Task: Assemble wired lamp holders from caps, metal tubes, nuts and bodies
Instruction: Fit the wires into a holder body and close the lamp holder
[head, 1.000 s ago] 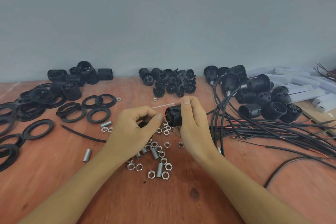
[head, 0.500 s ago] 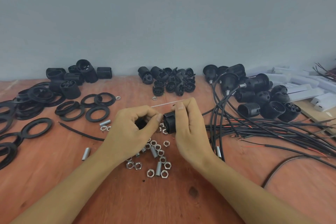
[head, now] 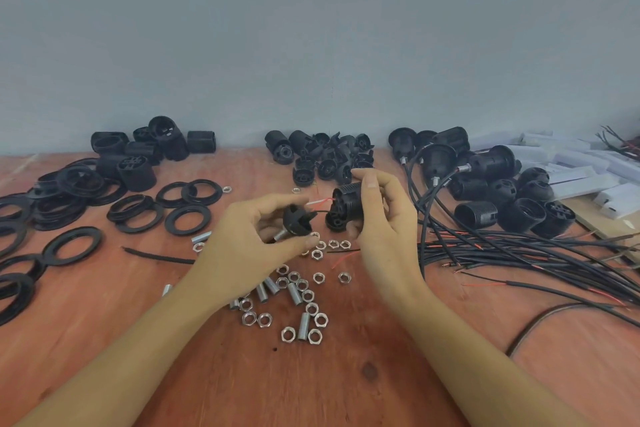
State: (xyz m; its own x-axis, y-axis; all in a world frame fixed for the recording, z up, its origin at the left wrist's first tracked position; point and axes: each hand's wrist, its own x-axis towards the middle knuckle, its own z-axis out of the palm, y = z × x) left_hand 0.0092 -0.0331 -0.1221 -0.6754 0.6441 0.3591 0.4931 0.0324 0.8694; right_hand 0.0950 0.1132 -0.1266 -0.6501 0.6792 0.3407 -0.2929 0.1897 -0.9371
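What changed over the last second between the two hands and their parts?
The left hand and right hand drew apart, pulling the cap away from the body; red and black wires now show between them. Both hands keep their grips; the loose nuts lie unmoved.

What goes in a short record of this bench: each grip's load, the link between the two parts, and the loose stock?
Left grip: pinches a black plastic cap with a short metal tube sticking out
Right grip: holds a black ribbed plastic lamp-holder body
Link: thin red and black wires run from body to cap, which are held apart
Loose stock: silver hex nuts and tubes on the reddish wooden table
Left side: flat black plastic rings
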